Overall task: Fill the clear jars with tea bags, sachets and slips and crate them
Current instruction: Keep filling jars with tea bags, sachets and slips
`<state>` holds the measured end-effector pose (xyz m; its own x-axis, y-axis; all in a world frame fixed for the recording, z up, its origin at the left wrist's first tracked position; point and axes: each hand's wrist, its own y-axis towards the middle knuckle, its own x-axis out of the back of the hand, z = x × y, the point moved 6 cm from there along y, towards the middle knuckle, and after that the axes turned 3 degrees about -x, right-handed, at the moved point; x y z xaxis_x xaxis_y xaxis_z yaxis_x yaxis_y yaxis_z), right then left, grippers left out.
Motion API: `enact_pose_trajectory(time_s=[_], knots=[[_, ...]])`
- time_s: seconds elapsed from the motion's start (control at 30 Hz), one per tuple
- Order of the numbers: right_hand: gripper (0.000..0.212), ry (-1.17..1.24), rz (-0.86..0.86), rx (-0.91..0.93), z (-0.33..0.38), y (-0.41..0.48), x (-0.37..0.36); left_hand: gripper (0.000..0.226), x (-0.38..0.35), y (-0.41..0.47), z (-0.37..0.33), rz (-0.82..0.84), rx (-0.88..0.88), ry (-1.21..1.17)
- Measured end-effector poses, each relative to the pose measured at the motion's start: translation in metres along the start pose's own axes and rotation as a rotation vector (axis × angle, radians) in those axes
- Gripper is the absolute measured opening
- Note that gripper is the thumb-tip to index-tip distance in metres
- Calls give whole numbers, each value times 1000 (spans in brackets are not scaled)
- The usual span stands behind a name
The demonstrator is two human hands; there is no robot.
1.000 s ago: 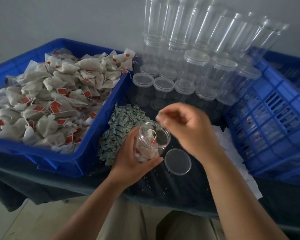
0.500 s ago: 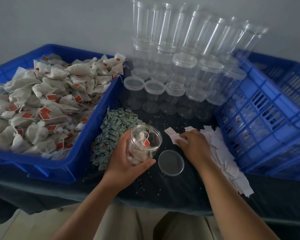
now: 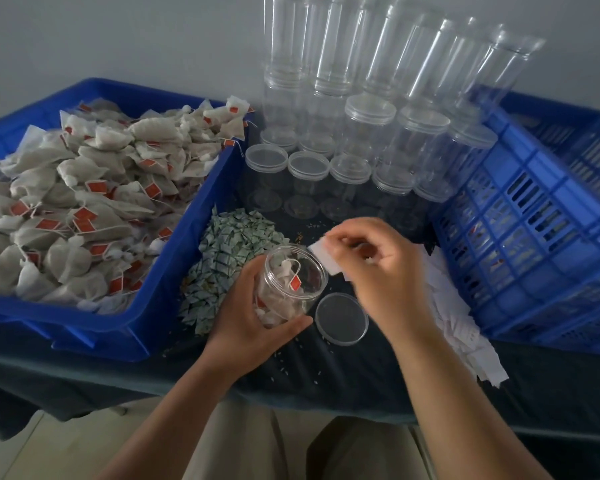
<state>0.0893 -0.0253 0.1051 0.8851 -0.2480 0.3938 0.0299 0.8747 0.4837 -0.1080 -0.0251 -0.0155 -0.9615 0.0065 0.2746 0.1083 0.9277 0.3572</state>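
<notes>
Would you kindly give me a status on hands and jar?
Left hand grips open jar, tea bags inside. Right hand pinches white slip at jar mouth. Lid off, beside jar; nothing blocking.

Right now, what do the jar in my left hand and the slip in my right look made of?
The jar looks like clear, glossy plastic: tea bags show through its wall. The slip looks like thin matte white paper, though blurred.

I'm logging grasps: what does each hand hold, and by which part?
The left hand grips the jar round its lower body. The right hand pinches a white slip by one end, beside the jar's mouth.
</notes>
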Motion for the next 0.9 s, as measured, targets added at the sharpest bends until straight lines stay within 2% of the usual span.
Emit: enact_pose_trajectory(time_s=[0.07,0.13,0.2,0.27,0.33,0.37,0.43,0.5,0.57,0.63,0.7,0.77,0.83,0.9], knots=[[5,-221,75,130,16,-1,-22,96,-1,0,-2,14,-6,-8],[16,-323,249,54,13,-1,-42,94,-3,0,-3,27,-16,-1],[24,-250,370,-32,6,-3,-48,95,-2,-2,-4,16,-17,-8],[21,-86,252,-105,-2,-1,-32,96,1,-3,-5,-13,-16,-5],[19,-133,109,-180,-21,-2,-11,98,3,-3,-6,-32,-21,2],[24,-241,123,-228,-36,-7,-6,99,3,-3,-6,-33,-22,9],[59,-483,339,-339,-68,-28,-7,100,3,-3,-5,-27,-26,19],[91,-651,556,-336,-93,-55,-15,101,3,-3,-3,-21,-20,11],[97,-728,609,-258,-105,-72,-20,101,3,-3,0,-15,-5,9],[88,-700,527,-190,-106,-76,-16,101,2,-3,1,-11,-4,22],[65,-496,379,-221,-103,-74,-6,100,1,-4,2,-9,3,23],[38,-15,181,-467,-101,-70,2,99,2,-4,2,-10,0,25],[36,578,-17,-795,-100,-71,0,98,2,-4,2,-6,-11,38],[39,863,-142,-942,-94,-71,-1,98,2,-3,1,1,-24,58]])
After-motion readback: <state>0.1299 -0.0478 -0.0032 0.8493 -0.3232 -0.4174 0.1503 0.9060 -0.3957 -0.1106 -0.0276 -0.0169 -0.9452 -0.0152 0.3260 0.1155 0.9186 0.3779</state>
